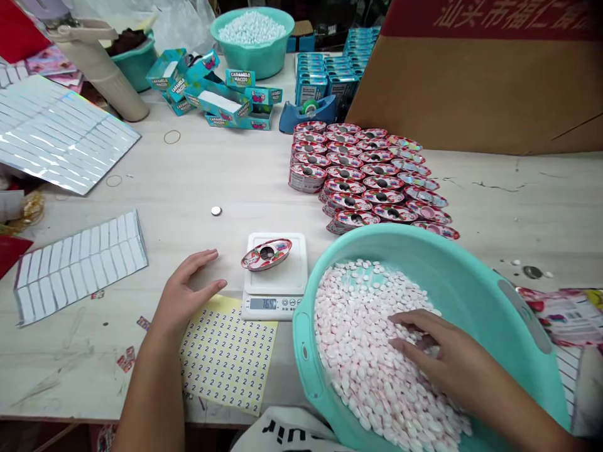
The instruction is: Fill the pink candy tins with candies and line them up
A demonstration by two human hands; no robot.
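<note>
While the fingers (414, 319) of the right hand (440, 353) are parted at the pale candies (358, 339) in the turquoise basin (475, 295), the left hand (186, 290) is empty and spread beside the white scale (294, 276). One oval red box (279, 252) sits on that scale; similar boxes (346, 202) stand beyond on the bench (198, 176).

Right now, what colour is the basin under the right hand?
The basin is turquoise; head view shows it.

left grip (184, 292) is spread, right grip (443, 351) half curled.

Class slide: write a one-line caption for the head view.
Right hand over pale tablets in a basin; box on scale.
</note>
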